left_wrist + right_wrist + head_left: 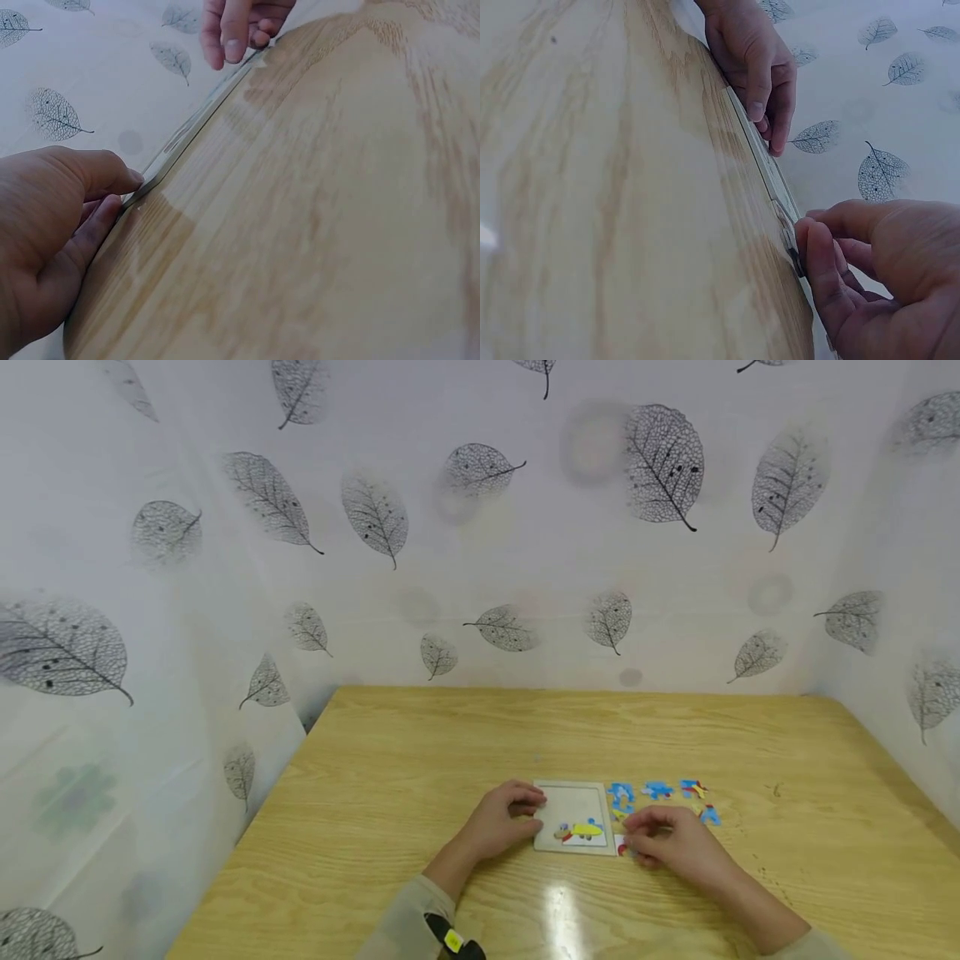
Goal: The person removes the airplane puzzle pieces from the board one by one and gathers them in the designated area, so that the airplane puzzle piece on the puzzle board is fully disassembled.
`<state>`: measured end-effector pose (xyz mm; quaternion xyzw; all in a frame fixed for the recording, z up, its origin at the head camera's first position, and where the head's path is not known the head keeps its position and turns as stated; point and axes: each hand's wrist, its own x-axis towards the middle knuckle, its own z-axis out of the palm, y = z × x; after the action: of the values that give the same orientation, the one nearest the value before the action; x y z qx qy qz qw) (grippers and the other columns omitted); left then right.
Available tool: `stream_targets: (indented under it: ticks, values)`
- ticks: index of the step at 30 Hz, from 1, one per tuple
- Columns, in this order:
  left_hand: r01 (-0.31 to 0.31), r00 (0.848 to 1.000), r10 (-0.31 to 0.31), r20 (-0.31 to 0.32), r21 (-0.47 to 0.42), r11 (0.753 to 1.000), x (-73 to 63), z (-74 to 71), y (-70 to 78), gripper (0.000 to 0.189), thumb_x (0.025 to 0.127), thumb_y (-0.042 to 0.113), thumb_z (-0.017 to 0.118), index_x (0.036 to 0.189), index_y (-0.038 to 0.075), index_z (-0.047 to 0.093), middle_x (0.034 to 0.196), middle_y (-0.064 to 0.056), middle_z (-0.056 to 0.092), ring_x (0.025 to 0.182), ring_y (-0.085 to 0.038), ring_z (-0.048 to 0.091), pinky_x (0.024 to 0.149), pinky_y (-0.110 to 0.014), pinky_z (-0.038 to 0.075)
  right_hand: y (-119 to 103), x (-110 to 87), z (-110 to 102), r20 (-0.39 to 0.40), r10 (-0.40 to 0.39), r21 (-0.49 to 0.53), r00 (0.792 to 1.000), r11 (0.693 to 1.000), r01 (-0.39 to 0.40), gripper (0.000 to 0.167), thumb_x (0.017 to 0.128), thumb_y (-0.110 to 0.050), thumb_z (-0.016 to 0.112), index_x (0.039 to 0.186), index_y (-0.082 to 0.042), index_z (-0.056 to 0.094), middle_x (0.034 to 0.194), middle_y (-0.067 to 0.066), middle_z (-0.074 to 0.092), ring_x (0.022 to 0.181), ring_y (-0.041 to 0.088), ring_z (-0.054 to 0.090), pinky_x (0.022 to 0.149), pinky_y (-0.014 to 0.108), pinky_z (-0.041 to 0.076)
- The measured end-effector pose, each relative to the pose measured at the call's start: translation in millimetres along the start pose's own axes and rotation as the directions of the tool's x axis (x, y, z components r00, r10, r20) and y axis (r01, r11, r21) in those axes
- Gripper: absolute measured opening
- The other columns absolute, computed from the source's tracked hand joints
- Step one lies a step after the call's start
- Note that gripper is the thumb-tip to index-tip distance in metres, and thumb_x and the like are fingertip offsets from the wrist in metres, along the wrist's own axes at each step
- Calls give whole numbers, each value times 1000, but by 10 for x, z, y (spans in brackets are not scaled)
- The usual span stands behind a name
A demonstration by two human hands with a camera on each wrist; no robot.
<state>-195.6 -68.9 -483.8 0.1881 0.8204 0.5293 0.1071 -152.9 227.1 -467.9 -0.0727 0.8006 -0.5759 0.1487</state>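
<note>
A light wooden puzzle board (570, 784) with a raised rim lies on the table. Puzzle pieces forming a yellow and red figure (587, 831) sit in its lower right part. My left hand (501, 818) rests at the board's left rim, fingers loosely bent, thumb and fingertips touching the edge; the left wrist view shows the same contact at a corner (154, 182). Just right of the board, my right hand (675, 843) pinches a white and red puzzle piece (621, 845), mostly covered by the fingers. In the right wrist view, the fingertips (804, 229) meet beside the board's edge.
Several loose, mainly blue pieces lie right of the board, among them a blue piece (657, 790), a blue, red and yellow piece (693, 788) and another (709, 815). The wooden table (390, 752) meets leaf-patterned curtains (525, 568) at the back and sides.
</note>
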Motion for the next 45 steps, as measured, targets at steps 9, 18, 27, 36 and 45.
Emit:
stream_targets:
  ticks: [9, 18, 27, 36, 45]
  values:
    - [9, 1000, -9, -3, 13, 1000, 5, -3, -12, 27, 89, 8, 74, 115, 5, 70, 124, -3, 62, 110, -16, 65, 96, -20, 54, -121, 72, 30, 41, -18, -23, 999, 1000, 19, 40, 92, -21, 72, 118, 9, 64, 86, 12, 65, 63, 13, 62, 53, 23, 55]
    - [6, 1000, -6, 9, 13, 1000, 6, -3, -8, 27, 89, 9, 75, 115, 5, 70, 124, -4, 61, 111, -18, 65, 96, -21, 55, -232, 188, 170, 92, -44, -47, 995, 998, 48, 41, 93, -22, 71, 118, 10, 65, 86, 13, 69, 63, 12, 63, 55, 25, 57]
    - [-20, 1000, 20, 2, 13, 1000, 20, -17, -21, 27, 89, 8, 74, 115, 3, 70, 123, -5, 62, 110, -18, 65, 96, -20, 55, -237, 379, 292, 175, -54, -81, 983, 994, 69, 30, 97, -20, 66, 114, 5, 68, 91, 11, 72, 65, 15, 67, 55, 28, 59]
    - [-30, 1000, 30, 3, 20, 999, 28, -19, -28, 27, 89, 9, 74, 115, 3, 70, 124, -6, 62, 110, -17, 66, 96, -20, 55, -252, 394, 348, 205, -96, -171, 974, 976, 133, 22, 98, -15, 63, 108, 4, 70, 89, 9, 70, 63, 15, 65, 54, 27, 59]
    - [-68, 998, 68, -1, -61, 996, 25, 16, -38, 29, 86, 0, 72, 114, -6, 68, 123, -14, 61, 111, -29, 65, 95, -18, 54, -273, 354, 317, 270, -104, -59, 957, 990, 125, 17, 98, -11, 62, 104, 4, 58, 89, 13, 61, 68, 17, 64, 58, 29, 59]
